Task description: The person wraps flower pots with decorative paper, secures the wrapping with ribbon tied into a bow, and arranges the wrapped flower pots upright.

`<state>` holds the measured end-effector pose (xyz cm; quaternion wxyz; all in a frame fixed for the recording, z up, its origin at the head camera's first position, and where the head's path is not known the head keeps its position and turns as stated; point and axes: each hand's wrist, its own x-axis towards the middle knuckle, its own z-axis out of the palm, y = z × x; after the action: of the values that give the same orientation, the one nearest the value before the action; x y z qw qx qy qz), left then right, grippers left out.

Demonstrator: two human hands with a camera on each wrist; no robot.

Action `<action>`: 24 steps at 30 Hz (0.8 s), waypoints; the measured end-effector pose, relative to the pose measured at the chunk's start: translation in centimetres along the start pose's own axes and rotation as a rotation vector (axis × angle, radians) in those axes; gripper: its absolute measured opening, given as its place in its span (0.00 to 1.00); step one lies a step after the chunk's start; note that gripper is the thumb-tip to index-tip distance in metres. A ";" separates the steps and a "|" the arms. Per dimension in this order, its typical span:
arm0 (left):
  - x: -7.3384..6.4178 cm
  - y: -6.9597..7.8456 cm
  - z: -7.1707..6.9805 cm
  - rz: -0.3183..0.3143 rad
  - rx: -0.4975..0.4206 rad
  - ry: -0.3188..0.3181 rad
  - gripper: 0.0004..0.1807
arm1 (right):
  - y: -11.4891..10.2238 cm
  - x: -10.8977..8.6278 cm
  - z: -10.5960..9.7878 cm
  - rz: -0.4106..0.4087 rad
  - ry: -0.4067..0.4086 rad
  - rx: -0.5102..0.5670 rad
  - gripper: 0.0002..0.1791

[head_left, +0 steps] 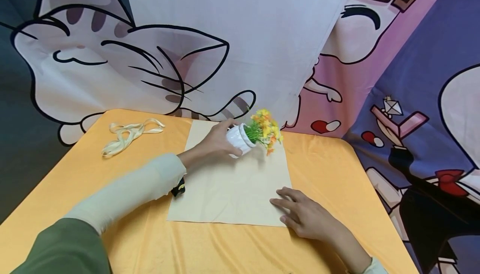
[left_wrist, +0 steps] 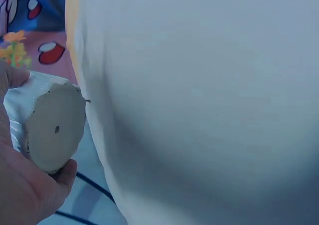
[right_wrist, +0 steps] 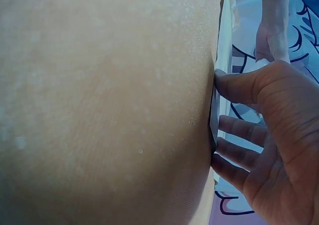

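My left hand [head_left: 215, 139] grips a small white flowerpot [head_left: 239, 139] with yellow and orange artificial-looking flowers [head_left: 267, 130] on green stems. The pot is tipped sideways, its flowers pointing right, over the far part of a cream sheet [head_left: 228, 194]. In the left wrist view the pot's flat base [left_wrist: 57, 127] shows a small hole, with thumb and fingers around its sides. At the sheet's near right edge, my right hand [head_left: 309, 215] rests with fingers spread and holds nothing. In the right wrist view its fingertips [right_wrist: 223, 80] touch the sheet's edge.
A loosely bundled pale yellow ribbon [head_left: 129, 134] lies at the back left of the table, which has an orange-yellow cloth [head_left: 322, 165]. A small black item [head_left: 178, 188] shows under the left wrist. Cartoon-printed curtains [head_left: 240, 36] hang behind and to the right.
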<state>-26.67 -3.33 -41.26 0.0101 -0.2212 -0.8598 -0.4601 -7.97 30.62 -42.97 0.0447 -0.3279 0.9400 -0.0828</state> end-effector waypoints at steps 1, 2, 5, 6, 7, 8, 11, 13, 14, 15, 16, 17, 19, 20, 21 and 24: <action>0.1 0.3 0.3 0.010 -0.011 -0.011 0.50 | 0.0 0.0 0.0 0.000 0.000 0.000 0.27; 0.2 0.5 0.6 0.023 -0.017 -0.020 0.50 | 0.0 0.0 0.0 0.001 -0.001 0.002 0.27; 0.5 0.9 1.6 0.050 -0.005 -0.042 0.49 | 0.0 0.1 0.1 0.003 -0.002 0.004 0.27; 0.5 1.0 1.9 0.052 0.000 -0.048 0.48 | 0.0 0.1 0.1 0.001 -0.002 0.005 0.27; 0.6 1.1 2.1 0.052 0.006 -0.055 0.48 | 0.0 0.1 0.1 0.001 -0.002 0.006 0.27; 0.7 1.2 2.4 0.051 0.013 -0.061 0.47 | 0.0 0.1 0.1 0.000 -0.002 0.006 0.26; 0.9 1.4 3.1 0.047 0.020 -0.076 0.46 | -0.1 0.1 0.1 -0.003 -0.002 0.001 0.27; 1.1 1.5 3.5 0.053 0.026 -0.081 0.46 | -0.1 0.1 0.1 -0.004 0.000 -0.006 0.27; 1.2 1.6 3.7 0.058 0.030 -0.083 0.46 | -0.1 0.1 0.1 -0.006 0.002 -0.009 0.27; 1.3 1.7 3.9 0.062 0.033 -0.086 0.46 | -0.1 0.0 0.1 -0.006 0.003 -0.012 0.27; 1.4 1.8 4.1 0.067 0.041 -0.090 0.46 | -0.1 0.0 0.1 -0.007 0.005 -0.014 0.27; 1.5 1.9 4.3 0.071 0.047 -0.095 0.46 | -0.1 0.0 0.1 -0.008 0.008 -0.018 0.27; 1.7 2.2 4.6 0.074 0.059 -0.110 0.45 | -0.1 0.0 0.1 -0.009 0.013 -0.022 0.27; 1.8 2.4 4.8 0.075 0.066 -0.120 0.45 | -0.1 -0.1 0.2 -0.010 0.017 -0.023 0.27; 1.8 2.5 5.0 0.073 0.071 -0.131 0.45 | 0.0 -0.1 0.2 -0.012 0.021 -0.025 0.27; 1.9 3.0 5.5 0.065 0.093 -0.161 0.46 | 0.0 0.0 0.3 -0.020 0.033 -0.030 0.27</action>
<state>-26.21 3.21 -41.65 -0.0336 -0.2845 -0.8707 -0.3997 -7.87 30.57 -43.28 0.0236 -0.3364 0.9385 -0.0743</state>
